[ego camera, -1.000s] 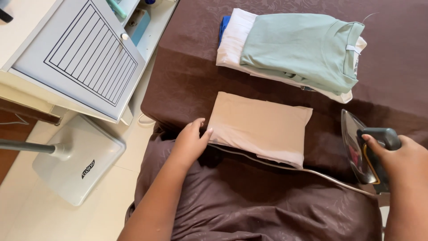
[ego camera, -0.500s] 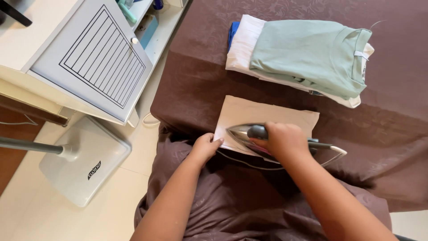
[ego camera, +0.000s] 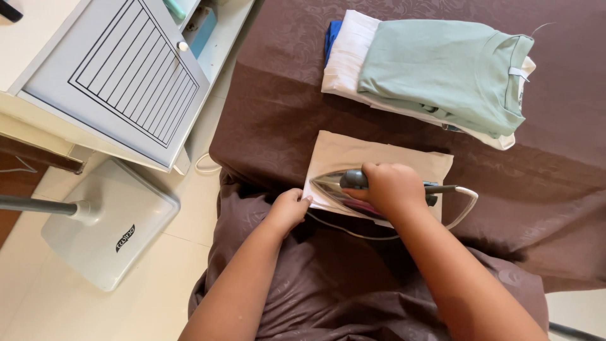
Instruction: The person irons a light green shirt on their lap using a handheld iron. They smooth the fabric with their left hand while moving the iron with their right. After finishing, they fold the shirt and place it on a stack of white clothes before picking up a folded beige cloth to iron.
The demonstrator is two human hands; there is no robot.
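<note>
A folded beige cloth (ego camera: 379, 158) lies on the brown-covered surface (ego camera: 278, 120) in front of me. My right hand (ego camera: 391, 186) grips the dark handle of a silver clothes iron (ego camera: 334, 186) that rests flat on the cloth, its tip pointing left. My left hand (ego camera: 288, 208) pinches the cloth's near left corner, just beside the iron's tip. The iron's cord (ego camera: 464, 208) loops out to the right of my right hand.
A stack of folded clothes, a pale green shirt (ego camera: 442, 72) on top of white and blue ones, sits at the back. To the left stand a white slatted panel (ego camera: 120, 76) and a white floor-stand base (ego camera: 104, 221) on the tiled floor.
My right hand brought the iron from the right edge onto the beige cloth and slid it left toward my left hand, which has stayed at the cloth's corner.
</note>
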